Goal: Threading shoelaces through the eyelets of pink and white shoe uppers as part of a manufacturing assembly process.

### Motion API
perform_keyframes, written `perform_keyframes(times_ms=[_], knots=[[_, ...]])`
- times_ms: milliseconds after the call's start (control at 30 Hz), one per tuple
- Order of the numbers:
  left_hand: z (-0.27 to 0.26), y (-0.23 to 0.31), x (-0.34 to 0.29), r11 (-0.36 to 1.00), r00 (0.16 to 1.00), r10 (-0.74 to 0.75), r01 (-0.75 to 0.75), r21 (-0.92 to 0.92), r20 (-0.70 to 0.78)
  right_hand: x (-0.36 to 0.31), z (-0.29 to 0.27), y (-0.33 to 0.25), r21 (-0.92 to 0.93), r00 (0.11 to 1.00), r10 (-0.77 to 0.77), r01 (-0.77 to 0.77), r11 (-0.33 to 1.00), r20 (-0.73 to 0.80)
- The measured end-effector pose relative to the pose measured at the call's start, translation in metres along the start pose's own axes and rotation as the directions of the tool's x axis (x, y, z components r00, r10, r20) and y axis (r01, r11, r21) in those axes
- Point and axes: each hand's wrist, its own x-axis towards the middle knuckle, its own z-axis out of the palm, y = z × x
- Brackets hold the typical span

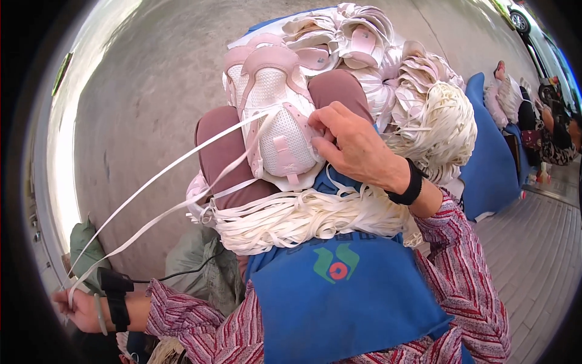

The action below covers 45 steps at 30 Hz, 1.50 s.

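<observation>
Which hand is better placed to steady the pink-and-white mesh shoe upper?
Likely your right hand: it's at the upper, while your left hand is farther away, holding flat white lace strands.

The left grip (80,311) has free room above, over the floor (145,97); rightward, two laces (233,128) slant across its way to the shoe (291,148). Right of the right grip (357,142), a lace bundle (445,124) blocks passage; the shoe bars its left, a knee (342,90) stands just above, and a lace pile (303,218) lies below.

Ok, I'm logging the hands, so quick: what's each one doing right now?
Left hand: closed, holding white laces.
Right hand: fingers curled at the shoe; grip cannot be told.
</observation>
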Motion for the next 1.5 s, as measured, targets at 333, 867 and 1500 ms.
perform_keyframes(times_ms=[333, 867, 1500], knots=[[-0.033, 0.095, 0.019, 0.848, 0.883, 0.469, -0.445, 0.288, -0.016, 0.004, 0.003, 0.007, 0.007, 0.998, -0.001, 0.001, 1.000, 0.061], [0.102, -0.375, -0.289, 0.494, 0.537, -0.786, 0.246, 0.834, 0.307, 0.027, -0.047, -0.069, 0.160, 0.937, -0.240, 0.286, 0.945, -0.255], [0.103, -0.377, -0.308, 0.294, 0.362, -0.923, 0.452, 0.842, 0.128, 0.026, -0.033, -0.064, 0.490, 0.955, -0.257, 0.296, 0.820, -0.147]])
